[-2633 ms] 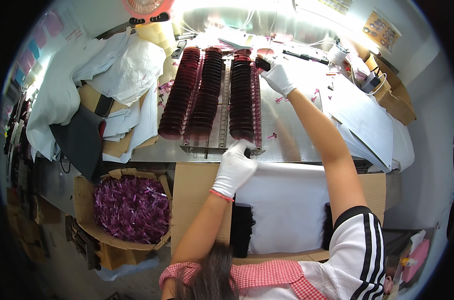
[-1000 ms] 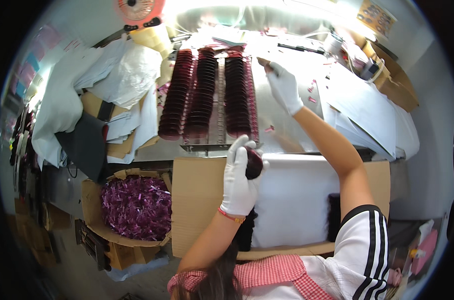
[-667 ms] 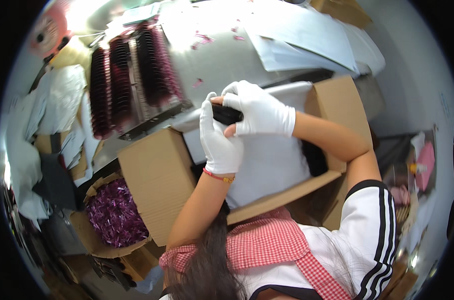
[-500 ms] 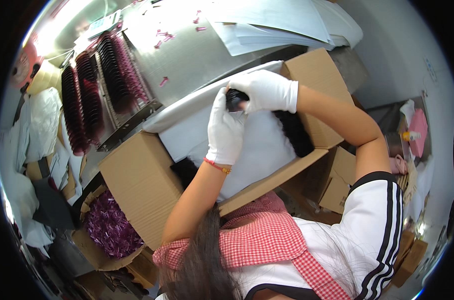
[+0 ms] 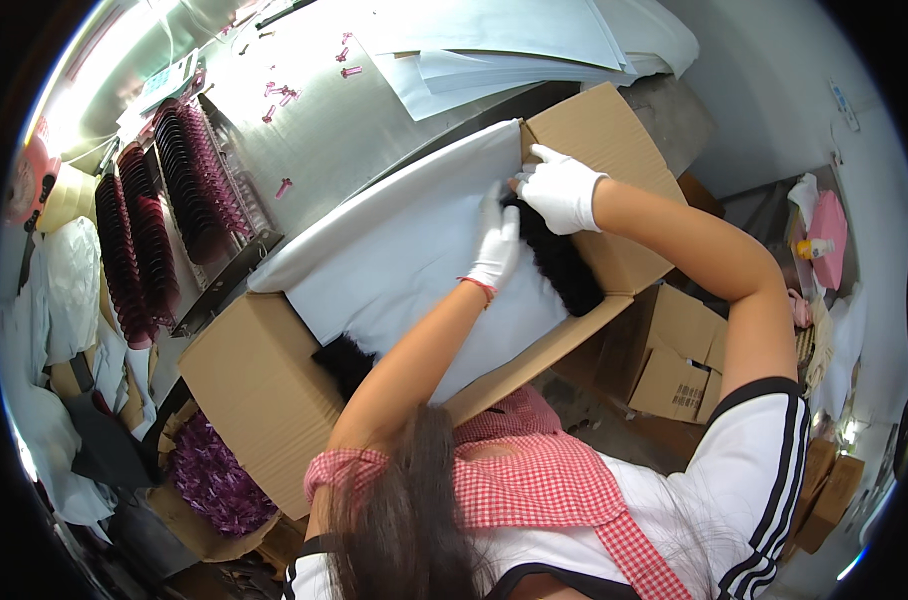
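An open cardboard box (image 5: 259, 375) lined with a white sheet (image 5: 404, 265) lies across in front of me. Inside its right end runs a dense row of black pieces (image 5: 564, 265); more black pieces (image 5: 346, 362) show at the left end, partly behind my left forearm. My right hand (image 5: 562, 192), in a white glove, is at the far end of the right row, fingers bent; what they grip there is hidden. My left hand (image 5: 497, 245), gloved too, hovers over the sheet beside that row, its fingers stretched out and slightly blurred.
A metal table (image 5: 319, 135) beyond the box carries small pink pieces (image 5: 284, 187), white sheets (image 5: 514, 45) and racks of dark purple pieces (image 5: 139, 240). At lower left, a carton holds purple shreds (image 5: 219, 470). Another cardboard box (image 5: 679, 355) stands at right.
Both hands have moved right and apart, from holding a shiny black piece between them to the far end of the right row. That piece no longer shows between them. The view has shifted slightly.
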`<state>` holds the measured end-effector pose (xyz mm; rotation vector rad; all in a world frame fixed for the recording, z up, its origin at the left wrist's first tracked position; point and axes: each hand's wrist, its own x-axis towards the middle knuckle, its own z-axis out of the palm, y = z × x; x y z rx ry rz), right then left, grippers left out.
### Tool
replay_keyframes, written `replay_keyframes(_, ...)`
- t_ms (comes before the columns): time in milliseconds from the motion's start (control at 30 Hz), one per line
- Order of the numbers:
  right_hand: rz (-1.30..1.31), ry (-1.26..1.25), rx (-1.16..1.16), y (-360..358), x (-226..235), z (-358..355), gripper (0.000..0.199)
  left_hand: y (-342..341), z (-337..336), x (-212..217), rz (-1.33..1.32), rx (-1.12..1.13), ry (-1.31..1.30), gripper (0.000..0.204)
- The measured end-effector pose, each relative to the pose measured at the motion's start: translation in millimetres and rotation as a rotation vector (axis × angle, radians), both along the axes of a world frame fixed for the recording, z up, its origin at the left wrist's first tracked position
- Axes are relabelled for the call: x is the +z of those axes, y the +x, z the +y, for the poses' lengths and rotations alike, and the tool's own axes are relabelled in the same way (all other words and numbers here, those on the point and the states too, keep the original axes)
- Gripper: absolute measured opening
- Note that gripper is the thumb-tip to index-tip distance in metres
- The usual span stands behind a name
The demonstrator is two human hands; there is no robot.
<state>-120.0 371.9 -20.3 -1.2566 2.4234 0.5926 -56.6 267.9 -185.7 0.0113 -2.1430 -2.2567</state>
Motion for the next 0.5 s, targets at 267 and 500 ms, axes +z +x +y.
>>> replay_keyframes(267,-0.117,-0.665,0.064,-18.1,75.0,-49.1,0.036,-9.3,12.0,41.8,-0.027,-0.059,-0.406,0.051)
replay_keyframes(500,-0.771,-1.126,-0.185,16.9,77.5,-159.7,0.054,53.7,-154.9,119.7,0.206,0.233,-0.524,0.03)
